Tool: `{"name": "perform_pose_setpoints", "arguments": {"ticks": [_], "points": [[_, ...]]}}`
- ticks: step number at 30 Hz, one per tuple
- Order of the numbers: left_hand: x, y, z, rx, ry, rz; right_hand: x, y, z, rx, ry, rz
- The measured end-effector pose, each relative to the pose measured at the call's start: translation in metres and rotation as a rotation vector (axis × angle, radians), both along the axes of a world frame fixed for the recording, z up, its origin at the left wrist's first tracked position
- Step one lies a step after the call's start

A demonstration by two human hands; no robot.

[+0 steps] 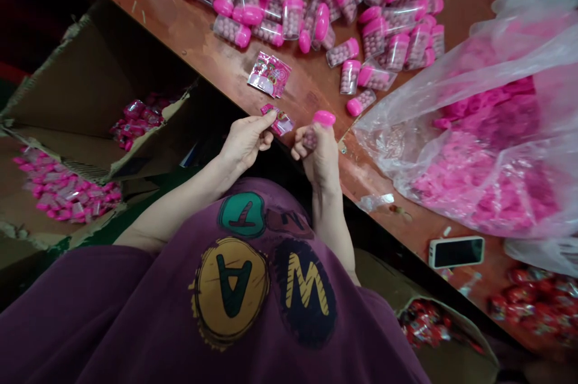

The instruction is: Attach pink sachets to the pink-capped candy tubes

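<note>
My left hand (246,138) pinches a small pink printed label (282,121) between thumb and fingers, just over the table edge. Close beside it, my right hand (323,152) is wrapped round a clear candy jar (310,138) of pink balls, its bright pink cap (324,118) standing up above the fist. A gap remains between label and jar. Just beyond my left hand lies a small stack of the same pink labels (270,74) on the table. Several capped candy jars (350,76) lie and stand loose past my right hand.
A large heap of candy jars (289,17) covers the far table (198,35). On the right are a plastic bag (487,155) of pink parts, a phone (456,251) and red wrapped items (537,306). Cardboard boxes (54,95) with jars stand at left; another box (451,360) holds red items.
</note>
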State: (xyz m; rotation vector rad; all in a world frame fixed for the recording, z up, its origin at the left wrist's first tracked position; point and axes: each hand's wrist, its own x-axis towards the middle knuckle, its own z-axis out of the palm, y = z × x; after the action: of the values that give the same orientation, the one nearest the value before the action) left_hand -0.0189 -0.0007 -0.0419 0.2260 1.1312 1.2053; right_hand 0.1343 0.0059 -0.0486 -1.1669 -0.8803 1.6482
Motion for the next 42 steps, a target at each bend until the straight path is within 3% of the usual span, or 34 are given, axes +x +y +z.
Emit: {"name": "perform_pose_setpoints", "arguments": {"ticks": [4, 8, 12, 18, 26, 34, 42], "points": [[0.002, 0.0, 0.0, 0.0, 0.033, 0.018, -0.002, -0.026, 0.005, 0.031, -0.016, 0.038], [0.005, -0.002, 0.004, -0.028, 0.056, -0.012, -0.009, -0.037, -0.003, 0.069, -0.099, 0.005], [0.007, -0.002, 0.007, -0.026, 0.039, -0.04, -0.011, -0.038, -0.008, 0.054, -0.086, 0.018], [0.004, -0.001, 0.004, -0.076, 0.018, -0.095, -0.012, -0.038, -0.002, -0.091, 0.064, 0.07], [0.003, -0.001, 0.002, -0.057, 0.016, -0.1, -0.018, -0.04, -0.01, 0.015, -0.002, -0.029], [0.005, -0.002, 0.006, -0.083, 0.055, -0.109, -0.012, -0.04, -0.005, -0.116, 0.055, 0.102], [0.005, -0.004, 0.007, -0.062, 0.079, -0.122, -0.012, -0.041, -0.009, -0.037, -0.01, 0.033]]}}
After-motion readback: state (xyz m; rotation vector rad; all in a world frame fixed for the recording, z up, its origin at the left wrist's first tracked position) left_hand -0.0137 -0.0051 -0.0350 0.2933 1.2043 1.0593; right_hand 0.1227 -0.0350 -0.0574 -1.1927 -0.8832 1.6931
